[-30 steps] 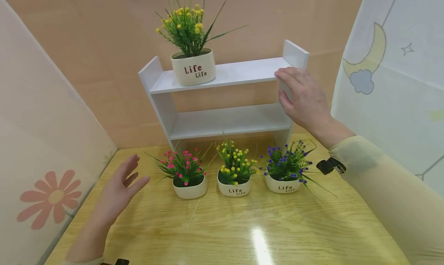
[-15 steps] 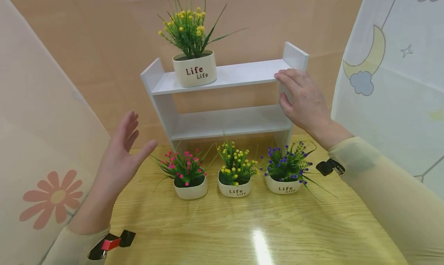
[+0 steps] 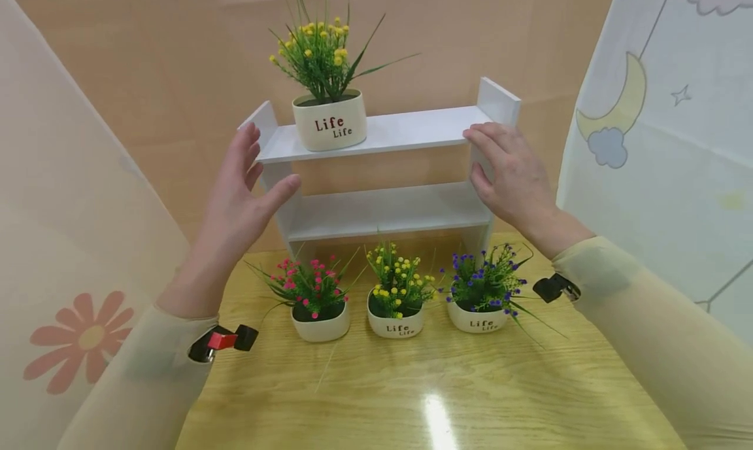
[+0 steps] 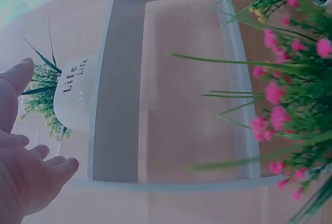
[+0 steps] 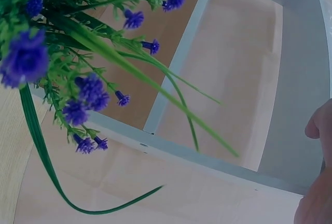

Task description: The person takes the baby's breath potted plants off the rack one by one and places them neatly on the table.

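A white two-tier shelf (image 3: pixel 388 211) stands at the back of the table. On the left of its upper board sits a cream "Life" pot with yellow flowers (image 3: pixel 329 124). My left hand (image 3: pixel 238 198) is raised by the shelf's left end, fingers extended and thumb spread, holding nothing; whether it touches the shelf I cannot tell. In the left wrist view that hand (image 4: pixel 31 182) appears beside the upper pot (image 4: pixel 75 97). At the opposite end, my right hand (image 3: pixel 514 175) rests its lightly bent fingers against the upper board's right front corner, thumb lower down.
Three cream pots stand in a row before the shelf: pink flowers (image 3: pixel 320 326), yellow flowers (image 3: pixel 395 320) and purple flowers (image 3: pixel 478 318). Their leaves spread outward over the wooden table (image 3: pixel 353 398). Cloth walls flank both sides, the right one (image 3: pixel 665 195) printed with a moon.
My left hand has risen from above the table's left side, moving up and rightward to the shelf's left end. The right hand stays at the shelf's right corner. The pots have not moved.
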The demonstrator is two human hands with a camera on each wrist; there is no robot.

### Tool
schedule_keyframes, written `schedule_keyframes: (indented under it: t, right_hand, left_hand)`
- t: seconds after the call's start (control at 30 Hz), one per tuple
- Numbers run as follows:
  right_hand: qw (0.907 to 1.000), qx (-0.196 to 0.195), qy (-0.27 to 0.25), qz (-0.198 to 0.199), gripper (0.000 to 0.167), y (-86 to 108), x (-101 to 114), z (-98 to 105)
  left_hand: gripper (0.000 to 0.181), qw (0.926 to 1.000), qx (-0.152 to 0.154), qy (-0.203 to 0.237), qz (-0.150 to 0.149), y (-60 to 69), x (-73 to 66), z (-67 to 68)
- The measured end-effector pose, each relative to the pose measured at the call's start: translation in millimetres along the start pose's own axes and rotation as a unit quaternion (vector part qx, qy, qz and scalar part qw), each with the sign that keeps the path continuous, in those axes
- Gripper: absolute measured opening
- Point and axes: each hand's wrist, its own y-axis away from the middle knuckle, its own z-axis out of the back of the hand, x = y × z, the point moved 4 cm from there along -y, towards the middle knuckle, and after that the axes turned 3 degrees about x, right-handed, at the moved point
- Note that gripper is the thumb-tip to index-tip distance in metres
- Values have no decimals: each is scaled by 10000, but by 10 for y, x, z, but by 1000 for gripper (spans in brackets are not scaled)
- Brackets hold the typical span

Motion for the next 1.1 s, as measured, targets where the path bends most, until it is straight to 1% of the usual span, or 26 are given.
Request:
schedule_keyframes:
  t: [0.13,0.27,0.5,0.63,0.73,0.83,0.97,1.1]
  right_hand:
    - [10000,3,23,-48,53,3,-3,-7]
    - [10000,-17,40,-87,55,10,0,-23]
    - [9999,-72,37,-67,56,12,22,-24]
    - [9999,-40,87,-112,56,13,10,-24]
    - [9999,-29,96,-104,56,15,0,-27]
    - [9999,-34,67,-68,57,14,-2,-27]
    - [10000,-18,52,-39,59,12,3,-28]
    - [10000,-25,30,-68,59,16,2,-32]
  left_hand:
    - [102,9999,11,-113,107,-214,-57,-42]
    - [103,9994,22,-180,298,-410,-71,-77]
    - [106,9982,137,-144,558,-657,-115,-161]
    - [108,9966,239,-88,782,-792,-147,-225]
    - [109,9955,303,-35,901,-870,-157,-278]
    - [107,9956,293,61,888,-928,-157,-320]
    - [106,9957,260,119,877,-974,-150,-349]
    - [108,9953,284,53,928,-997,-149,-362]
